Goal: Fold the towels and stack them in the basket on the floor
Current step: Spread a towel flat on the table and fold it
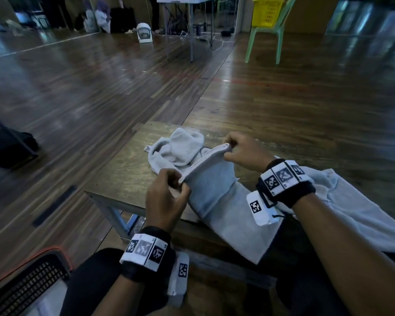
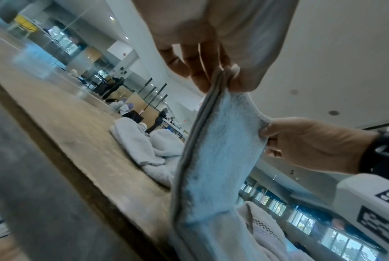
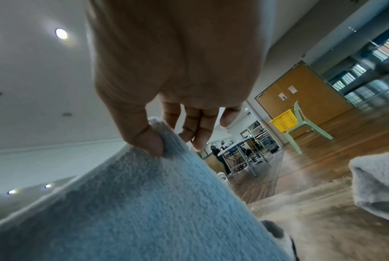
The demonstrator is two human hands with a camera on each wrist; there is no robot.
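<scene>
At centre of the head view, the held towel (image 1: 217, 190) is doubled: two hemmed edges run together along its top, stretched taut between both hands, the rest draping down off the worktop (image 1: 123, 176) edge toward the lap. Left hand (image 1: 167, 199) pinches the near corner, thumb against curled fingers; the left wrist view shows both layers nipped at the edge. Right hand (image 1: 244, 153) pinches the far corner at about 1 o'clock from the left hand; the right wrist view shows the thumb (image 3: 148, 139) pressed on the pile, other fingers loosely curled behind.

Progress, as I read it: first fold on this towel is made, corners being squared. More folds probably needed before it is basket-sized.

Still to do: crumpled towel (image 1: 180, 149) at 12 o'clock on the worktop, touching the held one, unfolded. Spread towel (image 1: 356, 208) at 3 o'clock, lying loose under the right forearm, also unfolded.

Basket (image 1: 27, 286) sits on the floor at 8 o'clock, only a dark mesh wall and an orange rim in frame. Something pale shows at its lower edge; can't tell if that is a folded towel. So stack count unknown.

Further out: a yellow basket (image 1: 268, 12) on a green chair (image 1: 271, 39) at 1 o'clock, well apart; not on the floor, so I judge it isn't the target.
</scene>
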